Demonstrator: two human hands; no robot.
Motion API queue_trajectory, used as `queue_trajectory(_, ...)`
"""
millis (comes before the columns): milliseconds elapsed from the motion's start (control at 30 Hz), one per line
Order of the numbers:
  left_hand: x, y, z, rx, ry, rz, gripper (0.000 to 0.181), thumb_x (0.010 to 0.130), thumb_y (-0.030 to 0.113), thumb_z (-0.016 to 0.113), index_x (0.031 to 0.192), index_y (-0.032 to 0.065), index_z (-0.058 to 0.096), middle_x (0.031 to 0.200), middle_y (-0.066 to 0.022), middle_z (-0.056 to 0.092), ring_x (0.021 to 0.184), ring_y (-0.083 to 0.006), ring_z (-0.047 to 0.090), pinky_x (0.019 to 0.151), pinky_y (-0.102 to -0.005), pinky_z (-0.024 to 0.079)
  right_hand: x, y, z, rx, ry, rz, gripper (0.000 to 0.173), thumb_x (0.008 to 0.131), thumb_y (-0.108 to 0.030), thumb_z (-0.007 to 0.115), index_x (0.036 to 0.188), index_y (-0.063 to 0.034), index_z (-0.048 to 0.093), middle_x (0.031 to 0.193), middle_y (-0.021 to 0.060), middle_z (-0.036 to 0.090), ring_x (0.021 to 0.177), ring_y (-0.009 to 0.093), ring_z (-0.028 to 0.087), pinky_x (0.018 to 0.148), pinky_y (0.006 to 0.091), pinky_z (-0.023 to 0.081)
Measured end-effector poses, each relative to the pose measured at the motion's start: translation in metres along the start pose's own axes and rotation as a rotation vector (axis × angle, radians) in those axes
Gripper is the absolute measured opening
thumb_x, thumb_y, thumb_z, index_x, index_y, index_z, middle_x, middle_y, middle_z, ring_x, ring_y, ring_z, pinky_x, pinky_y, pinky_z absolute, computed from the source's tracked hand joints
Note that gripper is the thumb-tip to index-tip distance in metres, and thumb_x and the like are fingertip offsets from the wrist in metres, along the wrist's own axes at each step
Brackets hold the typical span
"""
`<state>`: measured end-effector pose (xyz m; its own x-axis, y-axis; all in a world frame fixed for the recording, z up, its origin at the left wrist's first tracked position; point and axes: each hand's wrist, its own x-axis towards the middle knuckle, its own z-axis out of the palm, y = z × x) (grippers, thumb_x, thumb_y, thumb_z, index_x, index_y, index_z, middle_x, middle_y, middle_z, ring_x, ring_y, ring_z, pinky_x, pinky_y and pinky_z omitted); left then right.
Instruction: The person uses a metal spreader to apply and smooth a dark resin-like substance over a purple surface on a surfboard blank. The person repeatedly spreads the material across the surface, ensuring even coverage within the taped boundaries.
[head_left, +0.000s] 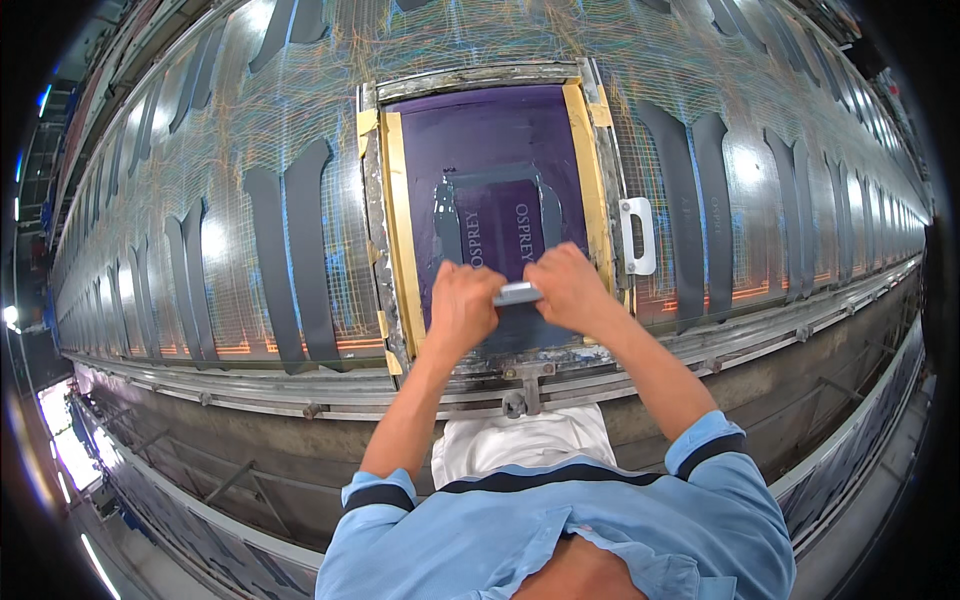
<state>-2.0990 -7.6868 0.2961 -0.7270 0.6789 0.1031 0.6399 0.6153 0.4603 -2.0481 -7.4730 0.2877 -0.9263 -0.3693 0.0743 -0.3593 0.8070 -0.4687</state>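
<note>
My left hand (466, 301) and my right hand (568, 291) are closed around a squeegee (517, 293), whose light grey top edge shows between them. Most of its blade is hidden by my hands. Beneath it lies a purple printing screen (487, 131), with two lettered strips in its stencil area. Wet-looking dark grey ink (551, 206) borders that area along its far edge and sides. Yellow tape (396, 225) lines the inner sides of the worn screen frame (480, 73). A white plastic handle (640, 236) is fixed to the frame's right side.
Dark grey cut pieces (307, 255) lie in pairs along the long printing table (214, 300). The pair (705, 217) right of the frame bears faint lettering. A metal rail (750, 349) follows the near edge, where a bracket (531, 386) meets the frame. Tangled coloured lines cover the tabletop.
</note>
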Motion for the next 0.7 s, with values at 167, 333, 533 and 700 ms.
queue_trajectory(167, 0.016, -0.003, -0.012, -0.008, -0.003, 0.037, 0.015, 0.068, 0.01, 0.079, 0.08, 0.013, 0.072, 0.077, -0.0051, 0.069, 0.076, -0.025, 0.066, 0.076, -0.0403, 0.041, 0.012, 0.007, -0.013, -0.011, -0.063, 0.038, 0.024, 0.072, -0.019, 0.081, 0.087, -0.0099, 0.065, 0.082, 0.0099, 0.068, 0.089, 0.03, 0.065, 0.085, 0.0441, 0.046)
queue_trajectory(333, 0.108, -0.051, -0.032, 0.054, 0.035, 0.026, 0.019, 0.071, 0.021, 0.086, 0.077, 0.0098, 0.072, 0.073, -0.0093, 0.069, 0.073, -0.0336, 0.064, 0.074, -0.0438, 0.039, 0.107, 0.064, -0.04, -0.077, -0.058, 0.038, 0.021, 0.075, -0.021, 0.081, 0.088, -0.011, 0.068, 0.081, 0.0124, 0.07, 0.086, 0.034, 0.068, 0.08, 0.0467, 0.048)
queue_trajectory(533, 0.146, -0.071, -0.03, 0.051, -0.014, -0.027, 0.023, 0.07, 0.022, 0.088, 0.077, 0.0076, 0.071, 0.074, -0.0103, 0.07, 0.072, -0.0348, 0.064, 0.074, -0.0442, 0.041, 0.138, 0.084, -0.041, 0.002, -0.064, 0.153, 0.017, 0.076, -0.02, 0.079, 0.086, -0.0117, 0.068, 0.081, 0.0128, 0.071, 0.086, 0.035, 0.069, 0.079, 0.048, 0.049)
queue_trajectory(700, 0.109, -0.052, -0.019, 0.06, 0.029, 0.006, 0.019, 0.067, 0.015, 0.086, 0.079, 0.0093, 0.073, 0.075, -0.0087, 0.071, 0.073, -0.0325, 0.065, 0.075, -0.0429, 0.042, 0.103, 0.062, -0.029, -0.017, -0.036, 0.113, 0.019, 0.074, -0.016, 0.079, 0.087, -0.01, 0.067, 0.082, 0.0141, 0.071, 0.086, 0.036, 0.069, 0.08, 0.0481, 0.049)
